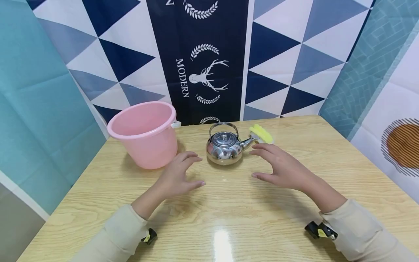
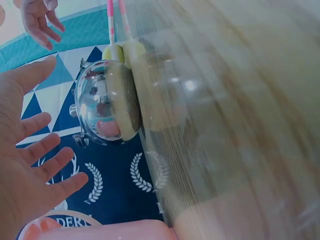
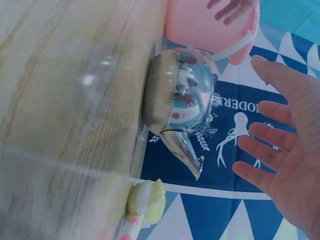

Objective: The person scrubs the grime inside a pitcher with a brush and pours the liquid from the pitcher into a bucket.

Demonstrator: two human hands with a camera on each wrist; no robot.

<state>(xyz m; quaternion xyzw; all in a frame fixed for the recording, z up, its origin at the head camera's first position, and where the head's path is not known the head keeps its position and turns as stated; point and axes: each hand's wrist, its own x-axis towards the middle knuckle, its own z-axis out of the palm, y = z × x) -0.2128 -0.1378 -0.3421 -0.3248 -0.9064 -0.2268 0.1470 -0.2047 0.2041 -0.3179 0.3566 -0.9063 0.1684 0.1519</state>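
Left hand (image 1: 179,175) and right hand (image 1: 280,167) hover near the kettle (image 1: 224,151), fingers released and spread. It stands between bucket (image 1: 150,147) and brush (image 1: 262,134).

One steel kettle (image 1: 224,151) stands on one bench (image 1: 196,218), with one lid (image 1: 224,139), one spout (image 1: 247,142) and one arched handle (image 1: 224,123). One pink bucket (image 1: 150,149) stands left of the kettle, and one yellow-headed brush (image 1: 262,134) lies to its right, by the spout. Two hands, one left hand (image 1: 179,174) and one right hand (image 1: 281,167), flank the kettle's near side; nearer still are two sleeves (image 1: 355,231) and two black wrist devices (image 1: 313,230).
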